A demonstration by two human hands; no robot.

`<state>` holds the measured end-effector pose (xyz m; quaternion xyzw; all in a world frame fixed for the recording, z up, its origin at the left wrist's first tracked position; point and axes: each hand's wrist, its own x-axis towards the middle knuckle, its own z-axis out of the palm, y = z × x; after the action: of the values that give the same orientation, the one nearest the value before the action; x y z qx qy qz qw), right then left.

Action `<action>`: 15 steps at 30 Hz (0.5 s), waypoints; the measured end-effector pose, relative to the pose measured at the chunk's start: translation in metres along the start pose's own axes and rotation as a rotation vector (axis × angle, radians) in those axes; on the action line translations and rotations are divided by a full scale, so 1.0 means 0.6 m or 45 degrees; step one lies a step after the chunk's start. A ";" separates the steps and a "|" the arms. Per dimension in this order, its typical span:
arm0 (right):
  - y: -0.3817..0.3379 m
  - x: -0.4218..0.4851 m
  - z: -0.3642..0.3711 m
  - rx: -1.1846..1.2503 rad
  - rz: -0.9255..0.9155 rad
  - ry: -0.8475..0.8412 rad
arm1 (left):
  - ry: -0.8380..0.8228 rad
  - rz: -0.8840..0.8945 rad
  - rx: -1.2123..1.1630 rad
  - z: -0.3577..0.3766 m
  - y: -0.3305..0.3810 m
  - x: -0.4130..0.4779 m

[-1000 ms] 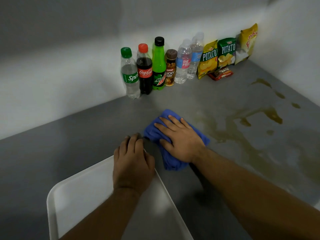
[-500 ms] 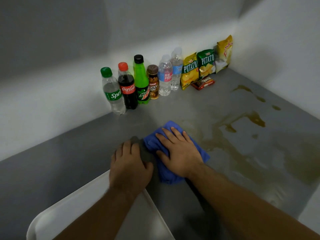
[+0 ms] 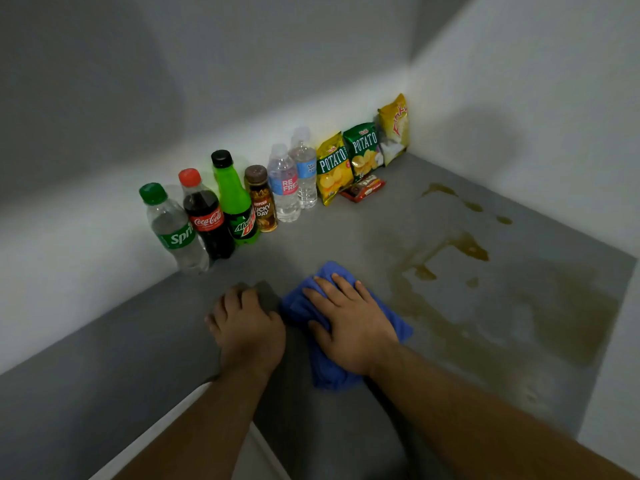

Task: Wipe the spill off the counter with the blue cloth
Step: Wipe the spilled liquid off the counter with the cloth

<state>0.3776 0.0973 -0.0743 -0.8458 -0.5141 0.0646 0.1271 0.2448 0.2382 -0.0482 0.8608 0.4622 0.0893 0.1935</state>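
A crumpled blue cloth lies on the grey counter, just left of the spill. My right hand presses flat on top of it, fingers straight and spread. A brown spill spreads over the counter's right half, with a darker puddle, small drops toward the corner and a wide smeared film. My left hand rests on the counter beside the cloth, fingers bent down, holding nothing that I can see.
Several drink bottles stand along the back wall, with chip bags and a red snack packet toward the corner. A white tray lies at the lower left under my left forearm. Walls close the counter at the back and right.
My left hand has slid off the tray's corner onto the bare counter. My right hand stays pressed on the cloth, which now sits a little nearer the spill. The view has shifted.
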 end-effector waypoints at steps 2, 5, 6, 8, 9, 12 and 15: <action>0.011 0.033 -0.008 -0.051 0.097 0.004 | 0.051 0.009 0.026 0.014 0.002 -0.004; 0.005 0.071 -0.006 -0.086 0.213 -0.009 | 0.109 0.021 0.133 0.030 0.005 -0.009; 0.002 0.071 -0.003 -0.081 0.211 -0.012 | 0.104 0.019 0.170 0.032 0.006 -0.009; 0.002 0.048 0.003 -0.050 0.147 0.006 | 0.073 0.023 0.225 0.035 0.007 -0.006; 0.004 0.029 0.005 -0.030 0.102 0.024 | 0.053 0.024 0.242 0.036 0.007 -0.004; 0.020 -0.016 0.008 0.024 0.016 0.075 | 0.035 0.046 0.261 0.036 0.003 -0.004; 0.026 -0.006 -0.002 0.028 0.060 0.084 | 0.046 0.045 0.263 0.036 0.007 -0.005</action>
<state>0.3896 0.0872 -0.0779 -0.8578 -0.4890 0.0455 0.1518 0.2534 0.2282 -0.0663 0.8824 0.4571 0.0601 0.0936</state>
